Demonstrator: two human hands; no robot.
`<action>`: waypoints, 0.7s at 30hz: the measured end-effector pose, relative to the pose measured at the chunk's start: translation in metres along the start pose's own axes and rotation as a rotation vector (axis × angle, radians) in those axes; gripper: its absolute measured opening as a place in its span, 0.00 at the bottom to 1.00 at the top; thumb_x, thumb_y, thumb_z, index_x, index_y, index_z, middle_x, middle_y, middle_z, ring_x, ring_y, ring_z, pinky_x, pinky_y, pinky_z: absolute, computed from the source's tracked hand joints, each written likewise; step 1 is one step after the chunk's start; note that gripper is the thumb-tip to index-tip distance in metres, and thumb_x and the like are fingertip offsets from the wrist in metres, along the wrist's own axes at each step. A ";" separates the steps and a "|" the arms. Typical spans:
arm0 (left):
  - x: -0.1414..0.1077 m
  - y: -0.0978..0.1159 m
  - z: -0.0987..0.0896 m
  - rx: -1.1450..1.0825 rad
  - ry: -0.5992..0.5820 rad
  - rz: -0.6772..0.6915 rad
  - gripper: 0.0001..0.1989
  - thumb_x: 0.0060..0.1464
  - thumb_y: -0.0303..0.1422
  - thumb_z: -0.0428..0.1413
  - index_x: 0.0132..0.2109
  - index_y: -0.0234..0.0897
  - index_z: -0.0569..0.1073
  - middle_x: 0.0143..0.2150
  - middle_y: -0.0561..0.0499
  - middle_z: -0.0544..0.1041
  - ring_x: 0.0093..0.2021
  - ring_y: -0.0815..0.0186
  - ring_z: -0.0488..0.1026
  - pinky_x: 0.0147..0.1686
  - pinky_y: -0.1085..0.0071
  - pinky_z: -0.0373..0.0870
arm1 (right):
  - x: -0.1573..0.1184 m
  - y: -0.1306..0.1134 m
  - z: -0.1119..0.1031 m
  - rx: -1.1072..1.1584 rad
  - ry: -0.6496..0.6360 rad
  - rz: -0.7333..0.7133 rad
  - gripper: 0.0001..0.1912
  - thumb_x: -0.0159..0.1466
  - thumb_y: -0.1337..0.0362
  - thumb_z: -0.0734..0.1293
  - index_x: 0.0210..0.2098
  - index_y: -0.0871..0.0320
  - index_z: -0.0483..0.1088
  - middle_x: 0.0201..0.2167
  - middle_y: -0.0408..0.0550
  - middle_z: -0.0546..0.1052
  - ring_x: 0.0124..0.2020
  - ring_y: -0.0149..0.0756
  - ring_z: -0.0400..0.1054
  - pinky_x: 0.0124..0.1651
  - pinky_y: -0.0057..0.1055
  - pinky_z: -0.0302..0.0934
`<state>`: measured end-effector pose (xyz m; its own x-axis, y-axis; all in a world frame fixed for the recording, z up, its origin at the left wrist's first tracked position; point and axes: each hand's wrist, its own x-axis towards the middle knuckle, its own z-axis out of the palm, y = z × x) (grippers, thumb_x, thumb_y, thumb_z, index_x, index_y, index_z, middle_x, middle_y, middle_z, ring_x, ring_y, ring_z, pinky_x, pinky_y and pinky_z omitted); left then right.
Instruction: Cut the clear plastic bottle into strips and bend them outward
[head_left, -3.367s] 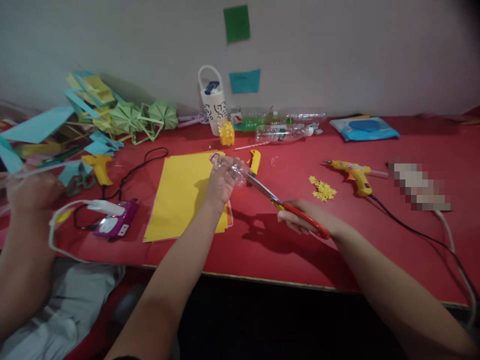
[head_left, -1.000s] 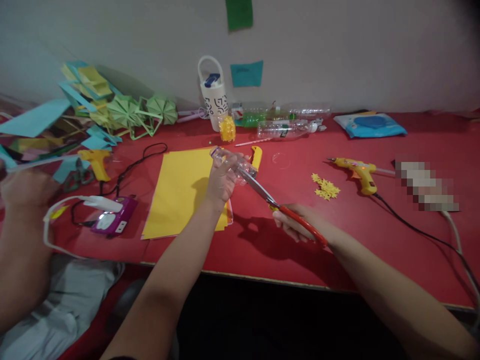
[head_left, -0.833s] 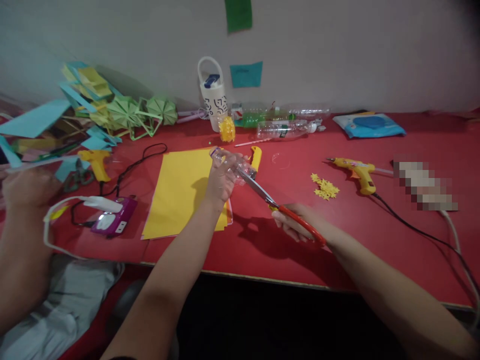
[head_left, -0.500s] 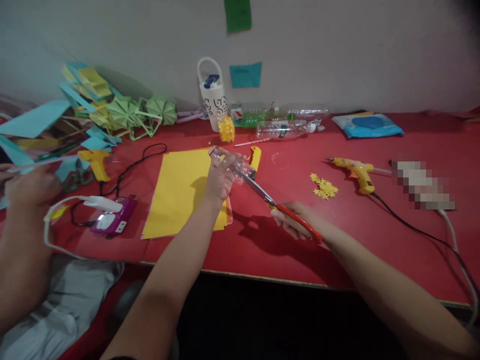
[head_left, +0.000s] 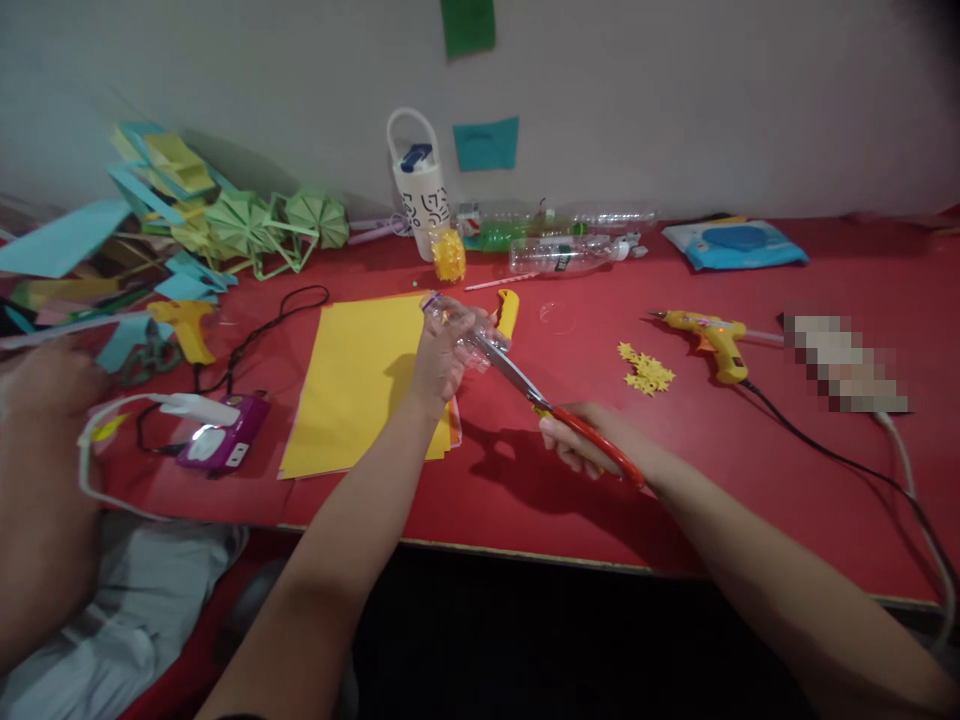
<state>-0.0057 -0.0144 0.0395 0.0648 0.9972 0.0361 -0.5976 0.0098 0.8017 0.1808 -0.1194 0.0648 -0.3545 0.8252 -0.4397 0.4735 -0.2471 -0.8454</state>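
My left hand (head_left: 441, 352) is wrapped round a clear plastic bottle piece (head_left: 474, 345) above the right edge of a stack of yellow paper (head_left: 360, 380). My right hand (head_left: 581, 440) grips scissors (head_left: 592, 440) with red on the handle. The scissor blades point up and left and touch the clear plastic; their tips are hard to make out against it. Just behind the plastic lies a yellow-handled tool (head_left: 508, 312). Small yellow stars (head_left: 646, 370) lie in a pile to the right of the scissors.
At right lies a yellow glue gun (head_left: 709, 340) with its cord. Clear bottles (head_left: 562, 255), a white tumbler (head_left: 421, 200) and a blue wipes pack (head_left: 739, 246) line the wall. On the left are a purple power adapter (head_left: 225, 435), another glue gun (head_left: 187, 328) and another person's arm (head_left: 49, 480).
The whole view has shifted slightly. Both hands keep nearly the same hold on the plastic and scissors. At the left edge, the other person's hand looks more blurred and slightly changed in pose.
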 end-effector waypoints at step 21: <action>0.003 0.001 -0.004 -0.001 0.023 0.023 0.15 0.42 0.29 0.65 0.33 0.42 0.66 0.30 0.55 0.77 0.48 0.60 0.77 0.48 0.64 0.72 | 0.003 0.001 0.005 -0.012 0.036 0.091 0.26 0.57 0.39 0.65 0.21 0.55 0.59 0.07 0.35 0.61 0.08 0.22 0.52 0.13 0.23 0.49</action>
<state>-0.0093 -0.0110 0.0386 0.0326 0.9986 0.0406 -0.5994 -0.0130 0.8003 0.1761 -0.1198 0.0610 -0.2805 0.8175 -0.5029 0.5124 -0.3155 -0.7987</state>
